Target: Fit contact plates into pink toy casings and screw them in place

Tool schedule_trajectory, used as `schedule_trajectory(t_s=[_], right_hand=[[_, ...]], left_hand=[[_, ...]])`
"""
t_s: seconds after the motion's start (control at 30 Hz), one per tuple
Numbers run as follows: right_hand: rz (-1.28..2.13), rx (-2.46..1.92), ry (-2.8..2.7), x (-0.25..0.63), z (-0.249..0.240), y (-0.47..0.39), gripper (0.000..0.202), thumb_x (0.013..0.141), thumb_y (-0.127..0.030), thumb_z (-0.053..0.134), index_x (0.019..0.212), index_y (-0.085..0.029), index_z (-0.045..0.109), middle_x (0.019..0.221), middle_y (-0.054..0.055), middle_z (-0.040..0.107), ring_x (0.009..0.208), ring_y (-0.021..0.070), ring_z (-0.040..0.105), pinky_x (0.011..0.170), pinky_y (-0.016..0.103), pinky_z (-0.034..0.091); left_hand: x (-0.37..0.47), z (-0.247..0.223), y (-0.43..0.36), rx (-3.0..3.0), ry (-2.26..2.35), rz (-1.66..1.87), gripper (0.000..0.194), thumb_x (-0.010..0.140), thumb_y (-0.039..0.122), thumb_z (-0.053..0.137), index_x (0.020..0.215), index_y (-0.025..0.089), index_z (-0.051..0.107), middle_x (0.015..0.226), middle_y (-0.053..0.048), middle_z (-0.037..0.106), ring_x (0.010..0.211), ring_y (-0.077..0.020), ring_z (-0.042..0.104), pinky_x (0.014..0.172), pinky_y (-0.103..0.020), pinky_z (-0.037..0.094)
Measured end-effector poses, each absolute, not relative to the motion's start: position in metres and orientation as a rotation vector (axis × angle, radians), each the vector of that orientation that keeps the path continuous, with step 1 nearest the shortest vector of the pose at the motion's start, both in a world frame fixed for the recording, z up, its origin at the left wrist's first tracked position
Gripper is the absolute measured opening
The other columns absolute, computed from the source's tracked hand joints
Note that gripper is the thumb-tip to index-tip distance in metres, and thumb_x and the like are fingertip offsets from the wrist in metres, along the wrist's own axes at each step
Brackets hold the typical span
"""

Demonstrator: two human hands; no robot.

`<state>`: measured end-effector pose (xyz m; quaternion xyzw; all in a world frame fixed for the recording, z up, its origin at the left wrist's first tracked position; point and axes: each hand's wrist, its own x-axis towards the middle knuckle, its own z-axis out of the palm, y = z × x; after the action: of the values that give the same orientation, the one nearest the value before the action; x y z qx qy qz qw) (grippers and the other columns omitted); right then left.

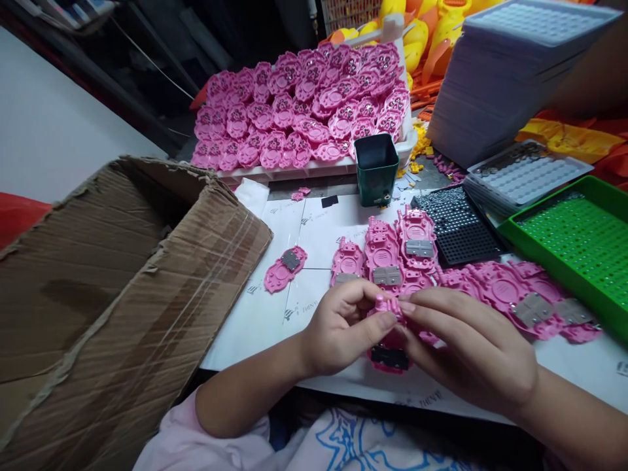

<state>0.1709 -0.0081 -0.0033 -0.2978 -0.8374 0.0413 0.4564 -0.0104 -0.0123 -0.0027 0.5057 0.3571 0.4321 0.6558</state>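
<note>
Between my two hands, at the near edge of the table, is a pink plastic casing (387, 304) with a black rectangular part (389, 357) at its lower end. My left hand (343, 327) pinches its upper part between thumb and fingers. From the other side, my right hand (471, 340) grips it with closed fingers, which hide much of its middle. Just beyond my hands lie several pink casing halves (383, 242) with grey rectangular covers. More of them (505, 288) overlap to the right. A single pink casing half (286, 269) lies apart on the left.
A large cardboard box (196, 288) stands at the left. Behind are a dark green cup (377, 171) and a white crate (284, 175) piled with pink casings. On the right are a black perforated tray (471, 245), a green tray (564, 261) of small metal parts and stacked clear trays (495, 85).
</note>
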Motion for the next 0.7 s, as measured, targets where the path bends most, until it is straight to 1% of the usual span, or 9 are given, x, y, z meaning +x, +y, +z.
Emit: schedule_trajectory(t_s=[0.13, 0.23, 0.37, 0.5, 0.63, 0.7], right_hand=[[0.133, -0.693, -2.093, 0.1702, -0.0010, -0.0080, 0.018, 0.081, -0.009, 0.061, 0.099, -0.011, 0.061, 0.084, 0.011, 0.068, 0.079, 0.0161, 0.066, 0.067, 0.028, 0.059], [0.140, -0.677, -2.106, 0.1697, -0.0010, -0.0071, 0.017, 0.080, -0.008, 0.062, 0.097, -0.009, 0.062, 0.083, 0.012, 0.068, 0.079, 0.0172, 0.065, 0.067, 0.029, 0.058], [0.167, -0.668, -2.095, 0.1687, -0.0036, -0.0074, 0.014, 0.077, -0.008, 0.066, 0.091, -0.007, 0.064, 0.082, 0.013, 0.068, 0.077, 0.0182, 0.065, 0.066, 0.030, 0.058], [0.183, -0.731, -2.078, 0.1678, -0.0051, -0.0097, 0.010, 0.078, -0.013, 0.067, 0.087, -0.010, 0.065, 0.084, 0.012, 0.068, 0.079, 0.0177, 0.066, 0.068, 0.030, 0.059], [0.191, -0.744, -2.063, 0.1672, -0.0040, -0.0095, 0.005, 0.080, -0.013, 0.065, 0.084, -0.013, 0.063, 0.082, 0.011, 0.068, 0.077, 0.0165, 0.066, 0.068, 0.030, 0.059], [0.197, -0.733, -2.065, 0.1674, -0.0041, -0.0087, 0.006, 0.080, -0.011, 0.063, 0.086, -0.012, 0.062, 0.082, 0.011, 0.068, 0.077, 0.0161, 0.065, 0.067, 0.029, 0.058]], left_hand=[[-0.0099, 0.0002, -0.0136, 1.132, 0.834, 0.982, 0.020, 0.083, 0.033, 0.065, 0.082, 0.016, 0.055, 0.073, -0.002, 0.063, 0.063, -0.0111, 0.061, 0.059, -0.021, 0.051], [-0.0090, 0.0012, -0.0138, 1.129, 0.859, 0.974, 0.021, 0.083, 0.034, 0.065, 0.081, 0.016, 0.054, 0.070, -0.001, 0.062, 0.060, -0.0103, 0.059, 0.057, -0.020, 0.050], [-0.0101, -0.0016, -0.0149, 1.253, 0.930, 0.978, 0.019, 0.086, 0.033, 0.059, 0.081, 0.016, 0.053, 0.067, 0.000, 0.058, 0.055, -0.0085, 0.054, 0.051, -0.018, 0.044], [-0.0123, -0.0036, -0.0161, 1.440, 1.014, 0.970, 0.020, 0.088, 0.033, 0.054, 0.080, 0.015, 0.054, 0.062, 0.001, 0.052, 0.052, -0.0073, 0.046, 0.050, -0.018, 0.039], [-0.0116, -0.0018, -0.0164, 1.382, 0.970, 0.954, 0.018, 0.089, 0.033, 0.053, 0.085, 0.015, 0.054, 0.069, -0.001, 0.056, 0.057, -0.0092, 0.052, 0.053, -0.019, 0.043], [-0.0106, -0.0008, -0.0167, 1.325, 0.926, 0.945, 0.017, 0.087, 0.032, 0.057, 0.089, 0.016, 0.053, 0.072, -0.001, 0.057, 0.059, -0.0097, 0.053, 0.054, -0.019, 0.044]])
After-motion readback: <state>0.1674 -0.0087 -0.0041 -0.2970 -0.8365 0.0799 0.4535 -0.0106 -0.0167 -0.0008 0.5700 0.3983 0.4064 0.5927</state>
